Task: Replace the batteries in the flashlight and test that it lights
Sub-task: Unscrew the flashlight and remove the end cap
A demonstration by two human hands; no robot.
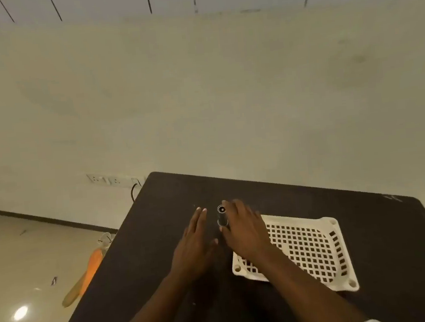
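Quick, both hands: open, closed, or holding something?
Left hand: open, fingers straight, holding nothing.
Right hand: at the flashlight; cannot tell whether it grips.

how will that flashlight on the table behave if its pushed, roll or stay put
The flashlight looks round and dark, lying on the flat table, so it would probably roll sideways if nudged. It appears rigid. The right hand beside it may block rolling that way.

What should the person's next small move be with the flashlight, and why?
Probably closing the right hand firmly round the flashlight and lifting it off the dark table. The flashlight stands between both hands, lens end showing, with the right hand's fingers against it, while the left hand lies flat and open beside it, holding nothing.
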